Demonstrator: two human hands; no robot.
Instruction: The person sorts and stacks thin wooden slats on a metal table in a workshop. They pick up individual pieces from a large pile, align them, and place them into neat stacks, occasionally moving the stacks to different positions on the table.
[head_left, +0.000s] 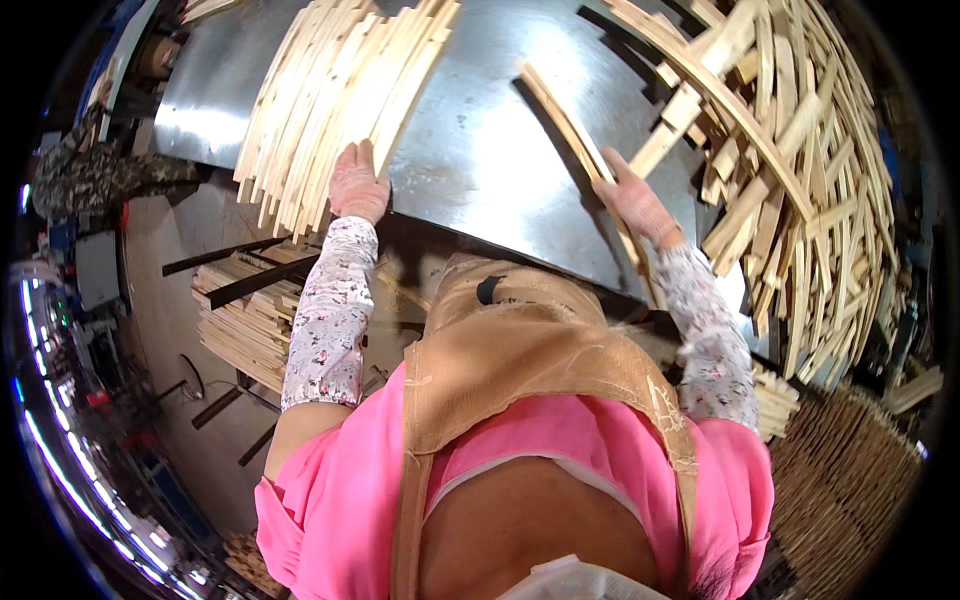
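My right hand [637, 205] is partly closed around a long, pale wooden strip [562, 120] over the shiny grey metal table [470, 165]; my left hand [359, 187], nearly flat, touches a row of pale wooden strips [335, 90]; a jumbled pale wooden heap [785, 150] lies rightward.

Row of slats [340, 90] lying at table [470, 160] left, ends overhanging near edge. Heap of sticks [800, 190] crowding right end. Loose strip [560, 112] slanting between, toward near edge. Stack [245, 335] sitting below near edge, left.
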